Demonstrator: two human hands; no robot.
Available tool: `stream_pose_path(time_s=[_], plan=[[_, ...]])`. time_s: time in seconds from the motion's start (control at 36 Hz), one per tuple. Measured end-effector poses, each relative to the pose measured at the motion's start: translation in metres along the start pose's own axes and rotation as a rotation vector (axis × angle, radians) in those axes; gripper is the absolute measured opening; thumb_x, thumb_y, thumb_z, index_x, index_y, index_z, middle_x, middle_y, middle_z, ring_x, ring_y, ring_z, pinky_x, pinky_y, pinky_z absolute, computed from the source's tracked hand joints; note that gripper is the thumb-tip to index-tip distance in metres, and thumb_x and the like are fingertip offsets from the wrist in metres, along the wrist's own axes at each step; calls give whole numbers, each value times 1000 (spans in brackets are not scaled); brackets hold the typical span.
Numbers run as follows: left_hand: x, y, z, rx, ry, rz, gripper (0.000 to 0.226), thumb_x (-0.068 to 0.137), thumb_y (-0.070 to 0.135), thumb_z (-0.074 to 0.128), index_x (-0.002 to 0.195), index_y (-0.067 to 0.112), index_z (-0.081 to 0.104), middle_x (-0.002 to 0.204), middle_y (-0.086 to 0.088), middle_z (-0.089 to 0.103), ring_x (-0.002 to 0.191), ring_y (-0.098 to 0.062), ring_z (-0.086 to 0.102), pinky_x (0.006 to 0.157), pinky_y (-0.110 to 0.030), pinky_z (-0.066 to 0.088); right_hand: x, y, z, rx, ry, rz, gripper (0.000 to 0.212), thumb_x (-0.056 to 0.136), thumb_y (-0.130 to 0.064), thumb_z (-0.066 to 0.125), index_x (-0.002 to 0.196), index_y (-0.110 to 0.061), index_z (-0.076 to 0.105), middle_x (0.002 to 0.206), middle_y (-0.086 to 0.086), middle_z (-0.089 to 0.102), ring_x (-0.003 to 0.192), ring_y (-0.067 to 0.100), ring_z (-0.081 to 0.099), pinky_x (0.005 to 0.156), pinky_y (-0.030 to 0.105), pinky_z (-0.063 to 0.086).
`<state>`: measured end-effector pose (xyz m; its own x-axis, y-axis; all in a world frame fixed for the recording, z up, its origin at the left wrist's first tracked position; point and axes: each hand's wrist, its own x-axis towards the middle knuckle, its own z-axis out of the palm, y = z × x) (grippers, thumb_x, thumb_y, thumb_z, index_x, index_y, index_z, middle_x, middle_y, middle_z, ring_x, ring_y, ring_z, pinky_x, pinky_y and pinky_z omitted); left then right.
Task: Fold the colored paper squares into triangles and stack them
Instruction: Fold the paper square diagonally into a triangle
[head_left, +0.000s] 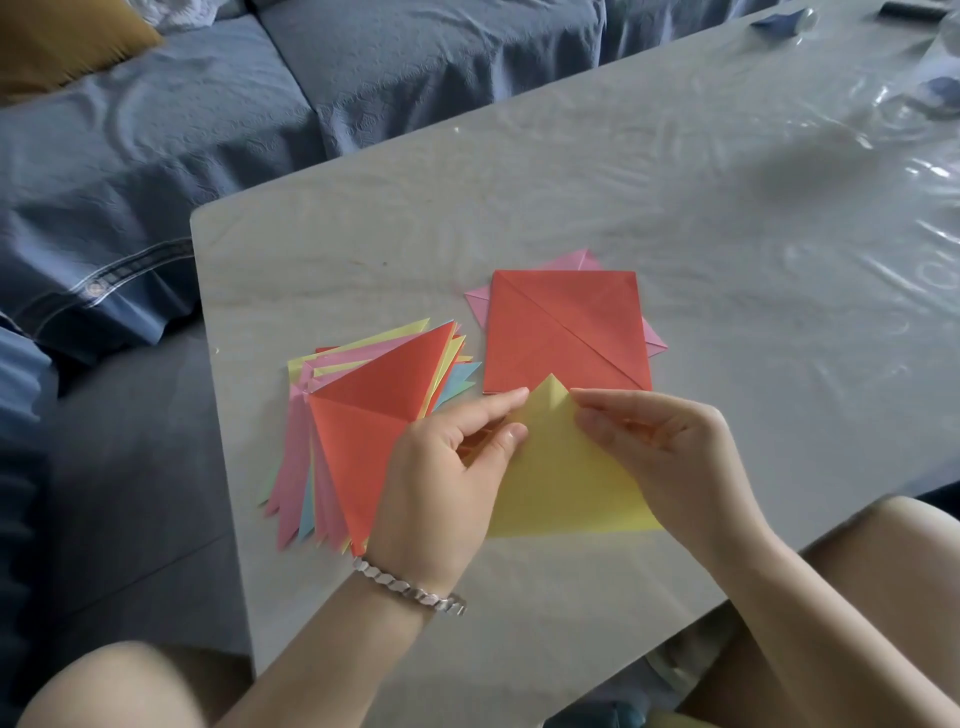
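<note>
Low in the middle of the frame, both hands meet on a yellow paper sheet (561, 483) whose pointed top corner stands up between them. The left hand (447, 467), with a silver bracelet (410, 587) on its wrist, pinches the sheet's left edge between curled thumb and forefinger. The right hand (660, 452) pinches the right edge near the tip, fingers bent. Left of them, a fanned pile of folded triangles (374, 410), red on top, lies on the table (675, 182). Just above the hands lies a red creased square (566, 332) on pink paper (579, 259).
</note>
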<state>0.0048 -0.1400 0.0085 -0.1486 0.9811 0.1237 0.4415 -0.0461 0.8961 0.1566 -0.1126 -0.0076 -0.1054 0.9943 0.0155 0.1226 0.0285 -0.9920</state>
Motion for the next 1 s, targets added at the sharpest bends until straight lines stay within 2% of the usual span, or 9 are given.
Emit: stream_pose_path(time_s=[0.17,0.25,0.33,0.42,0.5,0.58,0.67,0.78,1.0], plan=[[0,-4,1,51,18,-26,42,77,6,70,76,46,61,66,30,63,61,8,58,62,-3,41,5,1,-6,-125,-70,-42,26,79,-8,69,76,-34,70,74,-20,69,65,0,59,64,8,44],[5,-5,2,34,-9,-66,35,76,7,71,78,40,62,65,20,65,58,3,59,64,-11,48,11,2,-12,-279,-175,-128,25,79,-12,69,79,-37,70,81,-19,68,71,7,59,68,13,44],[12,-2,4,94,-112,-77,22,75,9,73,79,31,68,63,14,65,57,0,58,61,-11,48,19,-1,-19,-434,-356,-217,15,81,-17,70,87,-29,74,80,-17,69,79,-1,61,70,7,43],[15,-1,8,70,-234,-151,11,76,9,72,76,21,73,62,10,67,56,-5,61,60,-19,49,32,-5,-25,-658,-487,-365,17,79,-28,63,90,-24,75,82,-15,70,82,1,60,71,17,46],[20,-10,16,-21,-176,-248,12,76,5,71,73,17,71,49,13,62,44,-4,56,53,-19,49,45,-1,-25,-808,-427,-593,14,75,-26,66,83,-19,75,79,-8,71,73,9,62,72,29,51],[25,-27,24,-18,-30,-325,18,77,6,69,64,19,66,52,10,61,43,-8,57,54,-23,52,47,10,-19,-882,-265,-708,12,78,-21,65,84,-14,74,87,-2,71,84,22,66,83,37,50],[29,-47,29,97,40,-323,15,78,10,69,65,19,66,60,8,63,55,-15,63,60,-25,52,33,30,-12,-888,-307,-636,26,84,-29,53,91,-15,74,102,2,70,97,23,66,88,41,49],[26,-65,27,272,48,-273,7,80,10,66,75,10,71,65,5,63,63,-13,57,58,-17,40,6,63,-8,-1014,-465,-545,25,81,-30,57,96,-19,73,109,-2,69,104,17,64,89,39,50],[21,-78,26,385,45,-285,8,82,14,65,80,11,72,76,0,70,65,-12,56,61,-21,40,-18,92,-21,-1211,-476,-336,65,99,-43,7,113,-22,67,123,-10,61,115,7,56,94,32,45]])
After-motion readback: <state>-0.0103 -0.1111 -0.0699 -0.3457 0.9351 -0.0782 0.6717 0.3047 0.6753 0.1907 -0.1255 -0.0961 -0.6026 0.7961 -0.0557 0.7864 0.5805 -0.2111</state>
